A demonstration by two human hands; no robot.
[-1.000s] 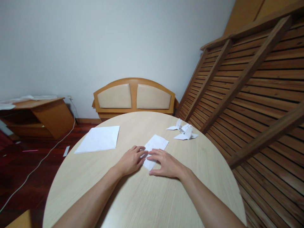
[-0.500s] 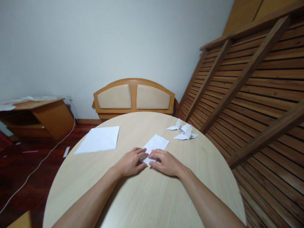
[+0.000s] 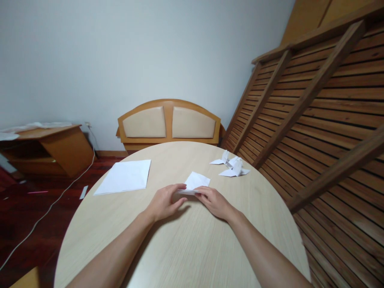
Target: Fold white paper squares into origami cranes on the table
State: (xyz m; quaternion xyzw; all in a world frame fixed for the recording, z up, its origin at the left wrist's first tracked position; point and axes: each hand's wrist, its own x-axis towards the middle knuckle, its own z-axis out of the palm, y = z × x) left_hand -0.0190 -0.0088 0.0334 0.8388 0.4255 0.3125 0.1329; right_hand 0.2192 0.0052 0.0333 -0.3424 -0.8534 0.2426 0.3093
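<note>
A small folded sheet of white paper (image 3: 197, 181) lies on the round table in front of me, its near part bent up off the tabletop. My left hand (image 3: 166, 203) has its fingers curled round the left end of that raised edge, with the thumb sticking out just below. At the other end, my right hand (image 3: 213, 203) grips the paper between thumb and bent fingers. Parts of the paper's near edge are hidden behind the fingers.
A stack of white paper sheets (image 3: 124, 177) lies on the table's left side. Several folded white paper figures (image 3: 235, 167) stand at the back right. Slatted wooden panels (image 3: 324, 120) lean close by the table's right edge. A headboard (image 3: 169, 122) stands behind it.
The near part of the folded paper has come up off the table and now shows as a thin edge. My left thumb has drawn away from the paper.
</note>
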